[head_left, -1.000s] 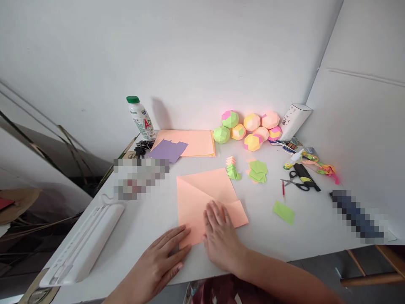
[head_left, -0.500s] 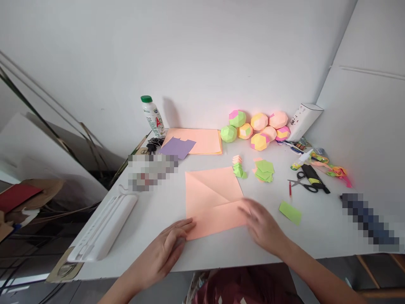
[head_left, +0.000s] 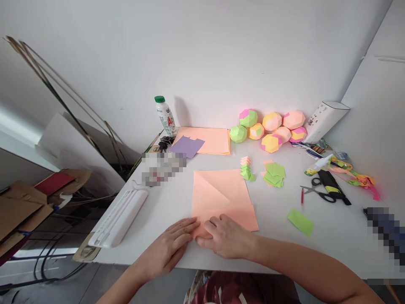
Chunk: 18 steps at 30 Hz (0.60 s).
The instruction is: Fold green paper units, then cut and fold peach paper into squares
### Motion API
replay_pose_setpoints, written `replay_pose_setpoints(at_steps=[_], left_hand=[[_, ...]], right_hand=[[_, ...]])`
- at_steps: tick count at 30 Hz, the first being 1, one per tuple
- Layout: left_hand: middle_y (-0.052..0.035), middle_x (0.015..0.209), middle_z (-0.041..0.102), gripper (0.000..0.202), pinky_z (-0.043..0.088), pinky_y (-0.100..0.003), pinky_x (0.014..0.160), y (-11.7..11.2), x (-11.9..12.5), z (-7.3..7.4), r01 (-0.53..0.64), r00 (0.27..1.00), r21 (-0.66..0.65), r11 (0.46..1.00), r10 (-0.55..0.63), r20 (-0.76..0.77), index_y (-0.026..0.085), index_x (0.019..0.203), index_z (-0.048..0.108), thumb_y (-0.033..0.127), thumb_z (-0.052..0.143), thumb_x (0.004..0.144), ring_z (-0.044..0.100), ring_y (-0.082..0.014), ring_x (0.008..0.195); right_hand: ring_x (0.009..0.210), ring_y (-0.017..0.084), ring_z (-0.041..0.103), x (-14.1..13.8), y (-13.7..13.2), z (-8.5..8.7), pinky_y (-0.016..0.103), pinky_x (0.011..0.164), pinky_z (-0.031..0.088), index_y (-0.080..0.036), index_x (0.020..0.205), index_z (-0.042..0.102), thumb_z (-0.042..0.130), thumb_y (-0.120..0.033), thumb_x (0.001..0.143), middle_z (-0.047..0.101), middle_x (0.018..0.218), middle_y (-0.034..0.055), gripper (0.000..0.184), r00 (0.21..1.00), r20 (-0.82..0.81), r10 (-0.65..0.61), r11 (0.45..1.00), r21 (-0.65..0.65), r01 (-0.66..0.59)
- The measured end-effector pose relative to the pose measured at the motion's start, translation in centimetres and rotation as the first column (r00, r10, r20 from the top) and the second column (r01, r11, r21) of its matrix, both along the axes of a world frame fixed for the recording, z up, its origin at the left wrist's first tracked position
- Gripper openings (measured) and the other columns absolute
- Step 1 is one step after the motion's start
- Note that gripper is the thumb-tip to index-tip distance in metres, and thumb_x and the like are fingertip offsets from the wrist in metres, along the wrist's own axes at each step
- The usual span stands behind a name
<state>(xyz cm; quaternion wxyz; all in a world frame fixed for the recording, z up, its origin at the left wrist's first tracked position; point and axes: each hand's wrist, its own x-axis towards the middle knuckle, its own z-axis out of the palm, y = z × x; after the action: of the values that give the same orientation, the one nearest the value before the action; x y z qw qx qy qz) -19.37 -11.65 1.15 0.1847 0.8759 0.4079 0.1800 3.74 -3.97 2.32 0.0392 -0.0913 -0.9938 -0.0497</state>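
A peach paper sheet lies on the table in front of me, with a diagonal crease running across it. My left hand lies with its fingers stretched out on the sheet's lower left edge. Close beside it, my right hand has its fingers curled and its thumb tucked under them, gripping the sheet near the lower left corner. That corner is partly hidden by the hands. To the right lie a small green paper rectangle and a pile of cut green pieces. A stack of folded green and peach units stands behind the sheet.
Faceted paper balls lie along the wall. Scissors, a red pen and a glue bottle are at right. On the left are a white paper trimmer, a bottle, purple paper and peach sheets.
My right hand has moved left from the sheet's right side to its lower left corner. The fold along the front edge has opened out on the right. My left hand stays nearly in place.
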Motion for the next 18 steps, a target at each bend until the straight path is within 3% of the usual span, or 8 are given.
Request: replay_pose_setpoints(at_steps=[6,10,14,18], left_hand=[[-0.0127,0.142,0.043,0.021,0.034,-0.044,0.11,0.2,0.4,0.5,0.005,0.999,0.008,1.0,-0.005,-0.042,0.016,0.101,0.057,0.01,0.041,0.089,0.034,-0.0239,0.135],[-0.0131,0.139,0.046,0.019,0.036,-0.044,0.109,0.0,0.6,0.3,-0.007,0.999,0.066,0.998,0.01,-0.043,0.016,0.097,0.058,0.01,0.042,0.089,0.035,-0.0248,0.134],[-0.0152,0.134,0.051,0.02,0.04,-0.046,0.104,-0.4,0.3,-0.3,-0.02,0.999,0.177,0.984,0.026,-0.032,0.014,0.096,0.06,0.006,0.045,0.085,0.034,-0.0296,0.133],[-0.015,0.123,0.057,0.03,0.047,-0.044,0.096,-0.8,-0.1,-0.6,-0.064,0.998,0.227,0.972,0.066,-0.002,0.015,0.106,0.06,0.003,0.047,0.082,0.043,-0.0293,0.126]], right_hand=[[0.069,0.017,0.049,-1.3,0.2,0.7,0.026,0.055,0.034,-0.029,0.106,0.055,0.048,-0.023,0.09,0.058,0.087,0.0051,0.019,0.993,0.117,0.007,0.998,-0.059,0.0],[0.069,0.019,0.049,-1.1,0.3,1.1,0.026,0.054,0.033,-0.029,0.108,0.053,0.052,-0.023,0.087,0.057,0.085,0.0063,0.022,0.98,0.199,0.001,0.998,-0.067,0.012],[0.066,0.02,0.047,0.9,0.6,1.1,0.026,0.052,0.028,-0.028,0.111,0.051,0.049,-0.017,0.085,0.054,0.081,0.006,0.028,0.974,0.228,-0.002,0.997,-0.077,0.02],[0.067,0.02,0.046,4.2,1.0,0.9,0.028,0.053,0.024,-0.027,0.109,0.049,0.047,-0.015,0.084,0.052,0.08,0.0054,0.028,0.977,0.208,-0.048,0.994,-0.086,0.067]])
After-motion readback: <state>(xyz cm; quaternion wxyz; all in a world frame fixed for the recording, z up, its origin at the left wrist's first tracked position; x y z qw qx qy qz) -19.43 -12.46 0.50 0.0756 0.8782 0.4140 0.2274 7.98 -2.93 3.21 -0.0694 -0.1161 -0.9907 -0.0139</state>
